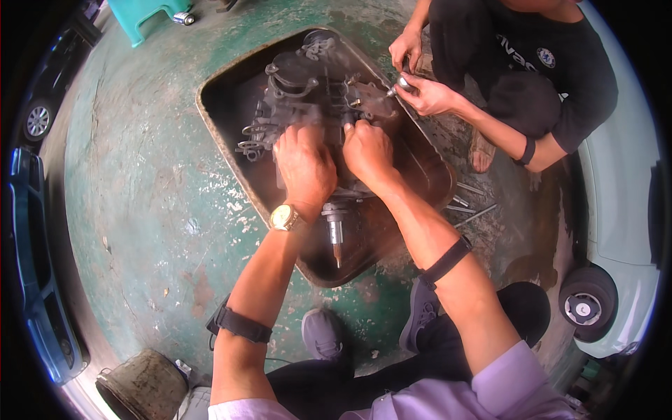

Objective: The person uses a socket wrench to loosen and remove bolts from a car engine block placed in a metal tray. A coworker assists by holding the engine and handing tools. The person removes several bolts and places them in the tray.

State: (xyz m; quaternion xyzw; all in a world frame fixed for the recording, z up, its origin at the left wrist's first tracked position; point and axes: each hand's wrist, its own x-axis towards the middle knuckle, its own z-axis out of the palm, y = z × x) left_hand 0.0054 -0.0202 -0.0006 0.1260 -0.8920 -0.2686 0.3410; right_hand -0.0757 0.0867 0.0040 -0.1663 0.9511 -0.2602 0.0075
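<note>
Work is set on a worn green floor (154, 175), flanked by a pale car (623, 210) at right and a blue car (35, 245) at left. A co-worker (591, 91) in dark clothing is seen crouched at upper right. Tray (364, 252): dark, rectangular, set on the floor between the two people. Housing (323, 105): dark metal, laid in the tray, partly blurred.

Step in hand, as judged: housing being steadied or worked by both bare hands. Left hand (304, 164) is laid over its near-middle part, fingers bent down onto it, tips hidden; whether anything is gripped or just pressed cannot be told. Right hand (367, 150) is set just beside it, fingers curled in nearly to a fist; anything inside the curl cannot be told. For the next move, a sure finger hold on the housing is judged to be called for, with the co-worker's side kept clear.

Stepped shaft (336, 231) is pointed from the housing's near end toward the wearer, untouched. Rods (476, 215) are scattered just off the tray's right corner. Shiny metal piece (404, 84) is held in the co-worker's fingers.

Writing: white lettering (511, 52) and a round crest (546, 57) are carried on the co-worker's shirt. No label can be made out on the housing.
</note>
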